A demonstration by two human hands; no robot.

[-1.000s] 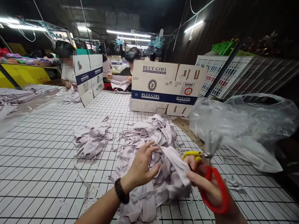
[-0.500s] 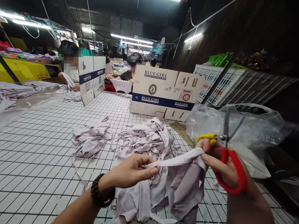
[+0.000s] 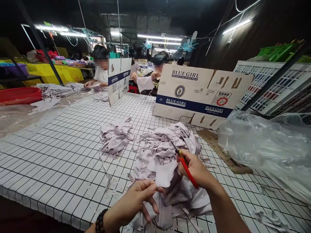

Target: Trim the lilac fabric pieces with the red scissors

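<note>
Pale mauve fabric pieces lie in a large heap (image 3: 157, 145) on the grid-patterned table (image 3: 65, 155). My left hand (image 3: 139, 200), with a dark bracelet at the wrist, pinches the edge of one fabric piece (image 3: 166, 173) in front of the heap. Scissors with red and yellow handles (image 3: 188, 170) are in my right hand (image 3: 194, 168); their blades point up and left over the heap, and the fingers are wrapped round the handles. To the left lies a smaller fabric pile (image 3: 116, 136) with a strap trailing toward me.
Cardboard sheets (image 3: 191, 94) (image 3: 119, 77) stand at the table's far side. Behind them, people (image 3: 159, 69) handle fabric. Clear plastic bags (image 3: 264, 139) and brown cardboard (image 3: 223, 152) lie right. A red basin (image 3: 20, 95) sits far left; fabric scraps are scattered near me.
The view has shifted left. My right hand has lowered over the heap and let go of the strap, its scissors now pointing up-left. My left hand has moved lower and pinches a fabric edge.
</note>
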